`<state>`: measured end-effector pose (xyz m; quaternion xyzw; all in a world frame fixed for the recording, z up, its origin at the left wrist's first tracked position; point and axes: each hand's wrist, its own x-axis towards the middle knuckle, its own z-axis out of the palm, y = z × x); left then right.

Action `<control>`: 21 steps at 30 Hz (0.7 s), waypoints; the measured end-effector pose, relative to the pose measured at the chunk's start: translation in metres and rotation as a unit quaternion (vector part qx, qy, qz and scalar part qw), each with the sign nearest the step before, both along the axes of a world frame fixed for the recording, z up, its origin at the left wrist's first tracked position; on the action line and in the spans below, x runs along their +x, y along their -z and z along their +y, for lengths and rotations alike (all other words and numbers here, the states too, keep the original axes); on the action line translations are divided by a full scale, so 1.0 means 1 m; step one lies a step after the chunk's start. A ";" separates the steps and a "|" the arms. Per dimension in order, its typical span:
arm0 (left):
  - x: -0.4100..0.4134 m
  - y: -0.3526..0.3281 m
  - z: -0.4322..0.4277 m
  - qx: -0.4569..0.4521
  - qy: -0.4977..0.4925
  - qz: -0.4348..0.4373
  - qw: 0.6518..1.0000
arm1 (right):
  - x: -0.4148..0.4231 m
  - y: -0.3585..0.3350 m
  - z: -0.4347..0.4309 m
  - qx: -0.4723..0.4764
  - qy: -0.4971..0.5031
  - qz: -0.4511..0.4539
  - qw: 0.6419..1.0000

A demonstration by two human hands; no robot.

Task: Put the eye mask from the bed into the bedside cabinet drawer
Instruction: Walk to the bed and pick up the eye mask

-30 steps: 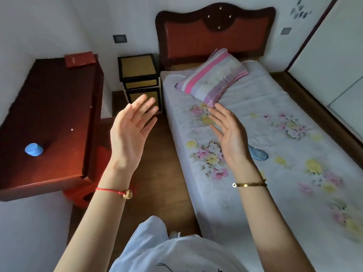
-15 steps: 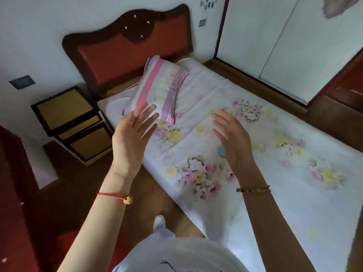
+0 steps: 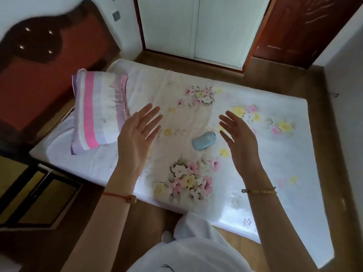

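Observation:
A small light-blue eye mask (image 3: 203,141) lies flat on the flower-printed sheet of the bed (image 3: 265,158), near its middle. My right hand (image 3: 238,138) hovers just right of the mask, fingers spread, holding nothing. My left hand (image 3: 137,138) is raised over the bed to the mask's left, also with fingers apart and empty. The bedside cabinet (image 3: 37,195), black-framed with yellow drawer fronts, stands at the lower left beside the bed's head; its drawers look closed.
A pink-and-purple striped pillow (image 3: 98,110) lies at the bed's head against the red headboard (image 3: 49,61). White sliding doors (image 3: 196,26) and a dark red door (image 3: 298,30) stand beyond the bed. Wooden floor runs between me and the bed.
The view has swung right from the desk and cabinet to face the bed squarely. The eye mask, earlier hidden behind my right hand, now shows between both open hands.

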<state>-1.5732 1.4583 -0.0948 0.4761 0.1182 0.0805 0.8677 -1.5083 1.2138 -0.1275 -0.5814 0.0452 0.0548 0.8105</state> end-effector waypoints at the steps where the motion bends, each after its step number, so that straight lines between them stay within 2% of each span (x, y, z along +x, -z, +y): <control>1: 0.008 0.001 -0.001 0.000 0.011 0.001 1.000 | 0.002 0.001 -0.002 -0.001 0.010 0.001 1.000; 8: 0.059 0.007 -0.017 0.008 0.069 0.005 0.998 | 0.027 0.006 -0.016 -0.006 0.055 0.007 0.998; 15: 0.101 0.021 -0.039 -0.001 0.089 0.023 0.996 | 0.054 0.017 -0.033 -0.007 0.052 0.024 0.998; 21: 0.149 0.062 -0.050 0.021 0.096 0.080 0.992 | 0.089 0.045 -0.040 -0.006 0.051 0.080 0.995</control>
